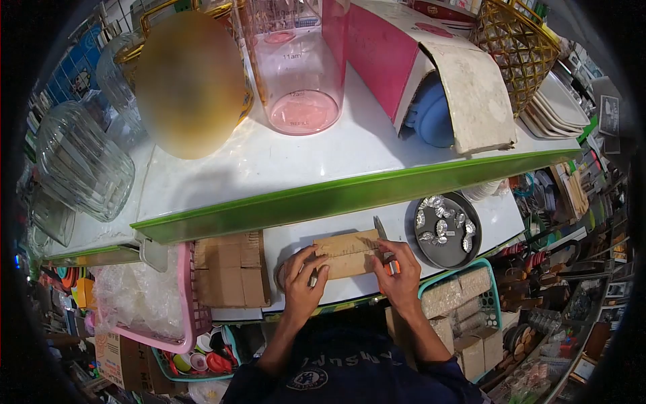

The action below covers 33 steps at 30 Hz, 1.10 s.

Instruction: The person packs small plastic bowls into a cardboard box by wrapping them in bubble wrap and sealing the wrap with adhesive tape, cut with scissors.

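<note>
A folded piece of brown cardboard (346, 254), with a ragged crease across it, lies on the white lower shelf in front of me. At its left end, my left hand (301, 277) pinches the edge between curled fingers and thumb. My right hand (400, 275) is at the right end, closed around an orange-handled knife (393, 267). A narrow grey blade points away past the cardboard's upper right corner; its join to the handle is hidden by the fingers. A small shiny spot shows by my left thumb, too small to name.
Right of my hands is a dark round pan (431, 252) with small foil cups. A green-edged upper shelf (356, 192) carries glass jars, a pink clear bottle (303, 111) and a pink box (377, 54). A cardboard box (232, 269), pink basket (192, 303) and turquoise basket (498, 296) stand nearby.
</note>
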Available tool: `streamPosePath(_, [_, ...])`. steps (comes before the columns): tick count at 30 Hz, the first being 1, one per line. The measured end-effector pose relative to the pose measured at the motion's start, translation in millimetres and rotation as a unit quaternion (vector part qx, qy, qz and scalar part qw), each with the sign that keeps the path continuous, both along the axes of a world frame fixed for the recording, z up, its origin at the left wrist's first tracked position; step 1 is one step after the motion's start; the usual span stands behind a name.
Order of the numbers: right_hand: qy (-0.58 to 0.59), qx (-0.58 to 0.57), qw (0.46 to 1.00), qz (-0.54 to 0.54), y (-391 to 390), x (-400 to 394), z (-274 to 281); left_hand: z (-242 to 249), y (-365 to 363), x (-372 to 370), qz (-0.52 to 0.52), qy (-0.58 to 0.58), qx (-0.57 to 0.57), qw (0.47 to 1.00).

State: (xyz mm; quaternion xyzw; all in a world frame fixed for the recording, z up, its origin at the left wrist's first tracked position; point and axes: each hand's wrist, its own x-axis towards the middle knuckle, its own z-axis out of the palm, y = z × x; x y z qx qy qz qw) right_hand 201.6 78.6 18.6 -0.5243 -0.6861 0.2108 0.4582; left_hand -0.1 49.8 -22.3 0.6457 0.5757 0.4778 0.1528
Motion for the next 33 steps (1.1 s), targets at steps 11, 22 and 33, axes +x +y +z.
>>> streamPosePath(11, [-0.032,0.008,0.999,-0.004,-1,1,-7,0,2,-1,0.005,0.046,0.039,0.998])
streamPosePath(22, [-0.066,-0.002,0.998,0.005,0,2,-7,-4,1,-4,0.014,0.158,0.099,0.982])
streamPosePath(33, [-0.052,-0.007,0.999,0.009,1,2,-2,-8,-4,-6,-0.004,0.126,0.072,0.989])
